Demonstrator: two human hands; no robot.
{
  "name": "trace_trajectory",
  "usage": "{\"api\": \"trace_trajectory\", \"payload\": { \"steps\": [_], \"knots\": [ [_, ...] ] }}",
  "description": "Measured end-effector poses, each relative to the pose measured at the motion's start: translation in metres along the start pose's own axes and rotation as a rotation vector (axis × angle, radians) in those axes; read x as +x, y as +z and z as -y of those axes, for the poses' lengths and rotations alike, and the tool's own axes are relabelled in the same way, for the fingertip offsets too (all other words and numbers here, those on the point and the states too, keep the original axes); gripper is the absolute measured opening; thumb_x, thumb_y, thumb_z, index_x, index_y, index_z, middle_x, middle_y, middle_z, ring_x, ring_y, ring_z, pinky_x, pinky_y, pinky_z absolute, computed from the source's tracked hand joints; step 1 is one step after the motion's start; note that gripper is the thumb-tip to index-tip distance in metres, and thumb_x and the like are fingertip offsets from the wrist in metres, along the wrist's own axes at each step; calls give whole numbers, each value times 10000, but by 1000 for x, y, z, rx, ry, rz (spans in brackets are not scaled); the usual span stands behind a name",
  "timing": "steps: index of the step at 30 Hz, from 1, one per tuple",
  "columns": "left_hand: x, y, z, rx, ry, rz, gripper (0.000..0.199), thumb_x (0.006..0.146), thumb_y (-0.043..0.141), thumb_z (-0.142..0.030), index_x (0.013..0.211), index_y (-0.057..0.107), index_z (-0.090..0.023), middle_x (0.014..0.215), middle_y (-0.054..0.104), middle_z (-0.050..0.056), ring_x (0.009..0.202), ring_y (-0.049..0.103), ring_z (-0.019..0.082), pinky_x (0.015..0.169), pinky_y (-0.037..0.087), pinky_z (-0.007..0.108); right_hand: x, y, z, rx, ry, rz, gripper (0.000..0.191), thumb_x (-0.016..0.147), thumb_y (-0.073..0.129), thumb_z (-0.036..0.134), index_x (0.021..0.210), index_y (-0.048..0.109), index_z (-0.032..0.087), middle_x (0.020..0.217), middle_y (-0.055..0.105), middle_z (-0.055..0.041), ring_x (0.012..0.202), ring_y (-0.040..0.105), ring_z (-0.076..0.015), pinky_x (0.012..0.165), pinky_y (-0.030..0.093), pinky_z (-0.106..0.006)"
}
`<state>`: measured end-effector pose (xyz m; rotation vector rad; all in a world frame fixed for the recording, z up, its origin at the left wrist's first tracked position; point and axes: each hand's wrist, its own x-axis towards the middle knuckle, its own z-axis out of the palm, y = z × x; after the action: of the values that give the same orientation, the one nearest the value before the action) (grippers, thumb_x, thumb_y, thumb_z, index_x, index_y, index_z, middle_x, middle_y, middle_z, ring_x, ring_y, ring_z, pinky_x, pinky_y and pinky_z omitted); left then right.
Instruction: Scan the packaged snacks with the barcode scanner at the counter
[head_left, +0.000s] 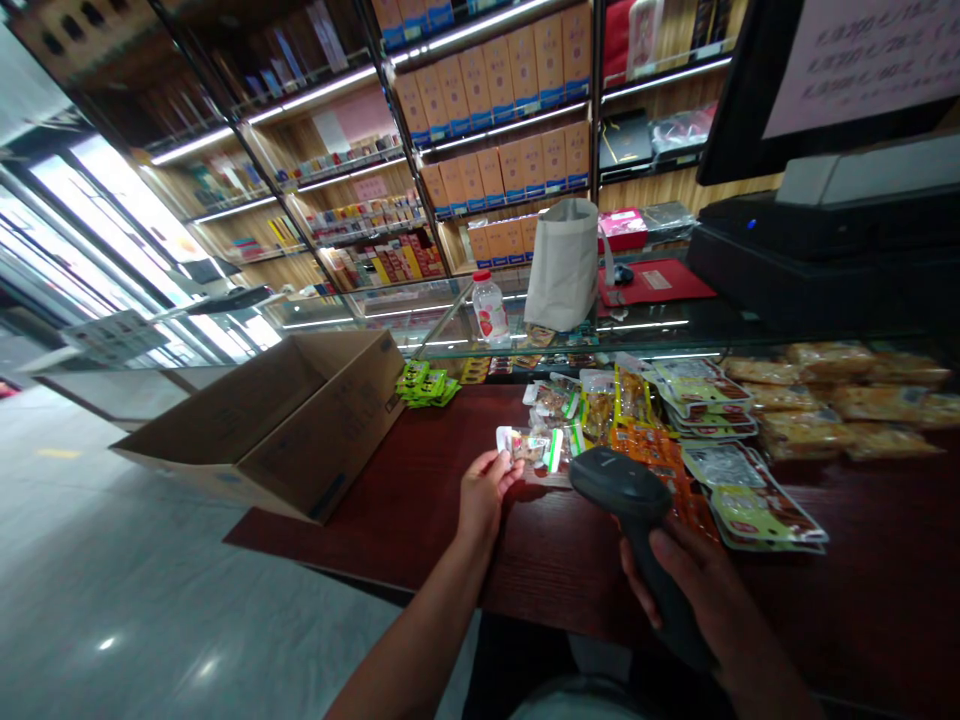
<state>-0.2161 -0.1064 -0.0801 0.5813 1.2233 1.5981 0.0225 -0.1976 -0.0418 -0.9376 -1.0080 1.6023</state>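
My left hand (487,490) pinches the left end of a small clear snack packet (529,447) with a green stripe, held above the dark red counter (420,480). In my right hand (690,570) is a black handheld barcode scanner (626,490), fingers wrapped round its handle, its head close to the packet's right end. Behind the scanner lie orange snack packets (649,440), partly hidden by it. Farther back are yellow packets (600,400) and more clear packets (553,398) with green stripes. Stacked green and white packets (750,490) lie to the right.
An open cardboard box (315,450) stands at the left, beside green packets (426,384). Several wrapped bread-like packs (802,430) lie at the right. On the glass shelf behind are a red-capped bottle (490,308) and a white bag (564,265). A monitor (739,110) overhangs the right.
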Motion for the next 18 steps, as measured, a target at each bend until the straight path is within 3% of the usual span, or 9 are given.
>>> {"api": "trace_trajectory", "payload": {
  "steps": [8,18],
  "knots": [
    [-3,0,-1,3,9,21,240,678,857,-249,803,692,-126,814,711,52,733,710,137,763,597,257,-2,-2,-2,-12,-3,29,407,921,579,544,736,653,189,459,576,2,399,487,-114,385,378,-192],
    [-3,0,-4,-23,22,60,386,536,924,-343,745,686,-123,749,706,14,665,684,109,695,575,219,-3,-4,-3,20,5,-3,417,889,608,572,723,642,191,441,577,3,382,475,-114,366,359,-201]
  ]
}}
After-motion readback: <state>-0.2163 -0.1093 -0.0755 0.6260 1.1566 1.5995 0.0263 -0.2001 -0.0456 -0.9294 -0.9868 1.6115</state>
